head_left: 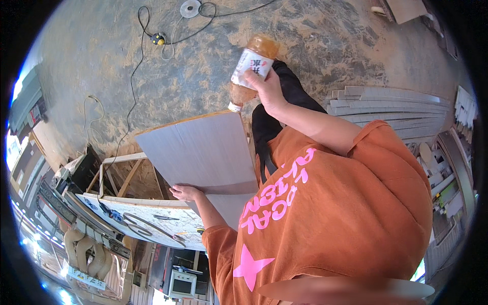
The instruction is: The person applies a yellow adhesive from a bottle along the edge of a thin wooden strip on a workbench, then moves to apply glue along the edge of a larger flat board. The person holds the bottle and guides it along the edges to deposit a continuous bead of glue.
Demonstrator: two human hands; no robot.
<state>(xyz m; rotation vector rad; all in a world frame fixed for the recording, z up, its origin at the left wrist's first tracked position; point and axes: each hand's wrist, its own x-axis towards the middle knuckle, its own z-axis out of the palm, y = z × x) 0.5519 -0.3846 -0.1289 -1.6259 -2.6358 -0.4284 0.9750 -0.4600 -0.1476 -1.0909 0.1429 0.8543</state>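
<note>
My right hand [267, 89] is closed around a clear plastic bottle [252, 65] with a white label and amber-coloured contents. The bottle is tilted, its white cap pointing down and its base up, above the far edge of a grey wood-grain panel [198, 145]. My left hand [186, 192] grips the panel's left side, beside a crease or joint that crosses its surface. Past that line, another grey stretch runs toward my shirt, which hides part of it. The bottle and the panel are apart.
To the left, a wooden frame bench [137, 208] carries hand tools and curved strips. A black cable [133, 86] trails over the dusty floor to a plug connector [158, 38]. Long boards [389, 107] are stacked at right. A white disc [190, 8] lies at the far end.
</note>
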